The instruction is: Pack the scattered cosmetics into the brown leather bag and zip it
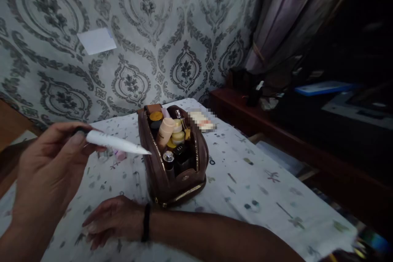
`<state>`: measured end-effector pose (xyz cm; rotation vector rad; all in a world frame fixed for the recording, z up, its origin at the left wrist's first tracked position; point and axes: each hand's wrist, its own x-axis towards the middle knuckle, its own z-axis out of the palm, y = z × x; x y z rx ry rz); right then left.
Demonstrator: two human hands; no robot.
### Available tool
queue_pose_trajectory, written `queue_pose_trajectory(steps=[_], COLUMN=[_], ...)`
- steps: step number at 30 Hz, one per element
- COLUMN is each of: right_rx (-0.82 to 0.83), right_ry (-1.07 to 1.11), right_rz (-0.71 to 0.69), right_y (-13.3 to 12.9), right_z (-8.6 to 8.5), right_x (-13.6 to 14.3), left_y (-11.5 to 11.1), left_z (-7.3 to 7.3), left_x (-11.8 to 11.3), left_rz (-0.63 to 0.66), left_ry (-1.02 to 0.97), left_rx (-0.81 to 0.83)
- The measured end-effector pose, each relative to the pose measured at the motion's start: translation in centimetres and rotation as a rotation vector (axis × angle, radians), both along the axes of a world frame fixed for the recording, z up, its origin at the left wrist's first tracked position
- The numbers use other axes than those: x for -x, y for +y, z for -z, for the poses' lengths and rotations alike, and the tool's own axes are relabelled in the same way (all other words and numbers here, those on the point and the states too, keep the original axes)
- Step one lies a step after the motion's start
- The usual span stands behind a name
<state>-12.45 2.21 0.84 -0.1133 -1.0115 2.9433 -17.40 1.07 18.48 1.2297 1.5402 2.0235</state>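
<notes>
My left hand (pixel 58 163), raised at the left, pinches the black cap of a white tube (pixel 118 143) whose narrow end points right, toward the bag. My right hand (pixel 112 221) reaches across the front of the table with a black band at the wrist; its fingers are bent and slightly blurred, and no object shows in them. Beyond it stands a brown cosmetic bag (pixel 176 186), unzipped at the top. Inside are a beige tube (pixel 165 133), yellow-lidded jars (pixel 178 137), a silver-capped bottle (pixel 168 156) and other items.
The table has a patterned white cloth (pixel 242 180). A small pink item (pixel 119 155) lies behind my left hand. Past the bag is a blurred-out pale item (pixel 202 122). A dark red shelf (pixel 230 106) stands at the right, and patterned wall covering rises behind.
</notes>
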Motion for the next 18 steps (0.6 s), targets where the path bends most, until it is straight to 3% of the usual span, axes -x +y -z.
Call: queue_pose_trajectory(steps=[4, 9, 15, 18], right_rx=[-0.006, -0.003, -0.011, -0.014], right_ry=[0.010, 0.036, 0.027, 0.031], right_rz=[0.013, -0.007, -0.021, -0.026], right_y=[-0.2, -0.2, -0.1, -0.1], right_z=[0.1, 0.4, 0.1, 0.2], right_x=[0.1, 0.4, 0.7, 0.9], left_y=[2.8, 5.7, 6.9, 7.3], left_z=[-2.4, -4.4, -5.5, -5.3], left_x=[-2.5, -3.8, -5.3, -6.0], left_rz=[0.030, 0.110, 0.075, 0.105], left_ry=[0.217, 0.677, 1.283, 1.450], left_rx=[0.073, 0.134, 0.278, 0.298])
